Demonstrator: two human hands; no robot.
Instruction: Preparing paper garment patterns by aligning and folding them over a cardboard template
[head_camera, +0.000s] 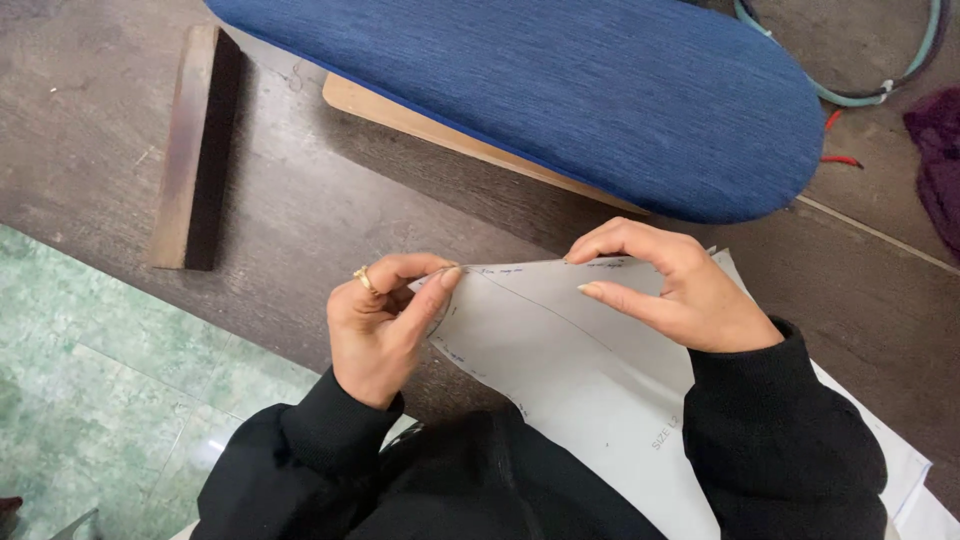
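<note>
Grey paper pattern (560, 350) lay on the dark wooden table (300, 200), below the blue padded board (560, 90). Left hand (380, 320) pinched its corner; right hand (670, 290) gripped its top edge.

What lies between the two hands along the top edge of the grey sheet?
In the head view, only the sheet's own top edge runs between the left hand and right hand; nothing else sits there.

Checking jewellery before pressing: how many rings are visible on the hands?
1: a gold ring on the left hand. The right hand shows none, though its fingers partly hide.
</note>
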